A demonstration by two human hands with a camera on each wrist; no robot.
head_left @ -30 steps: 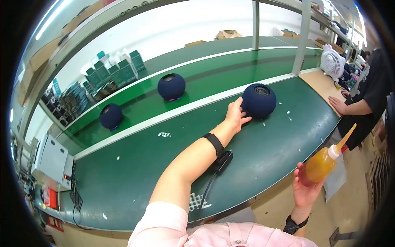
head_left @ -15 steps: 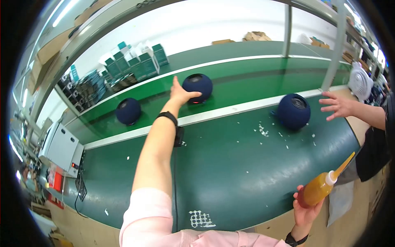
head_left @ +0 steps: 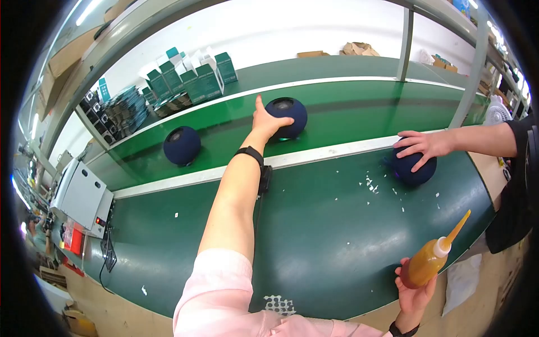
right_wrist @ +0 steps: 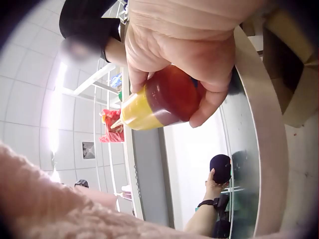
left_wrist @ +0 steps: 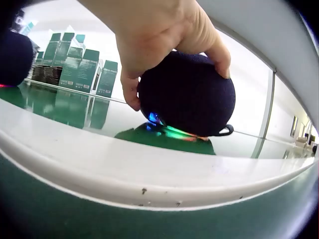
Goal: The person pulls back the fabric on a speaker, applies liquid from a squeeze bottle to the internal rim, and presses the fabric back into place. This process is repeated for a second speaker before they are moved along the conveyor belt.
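Your speaker is just beyond the white rail, low at the green belt; whether it is lifted or touching, you can't tell. Its lights glow underneath and its loop sticks out at the side.

Your left hand grips it, fingers and thumb spread to opposite sides. That wide hold suits a round, likely slippery body: press evenly, well round its sides, and leave the loop free. If you bring it over the rail, raise the base clear first so it won't catch or roll.

Your right hand is closed round the bottle, well on the near side of the rail, nozzle up. Squeeze it lightly, or liquid could spill.

Left along the rail, on its far side, is a second speaker. Near the rail's right part, on the near side, another person's hand touches a third speaker, so give that arm room. White scraps lie beside it.
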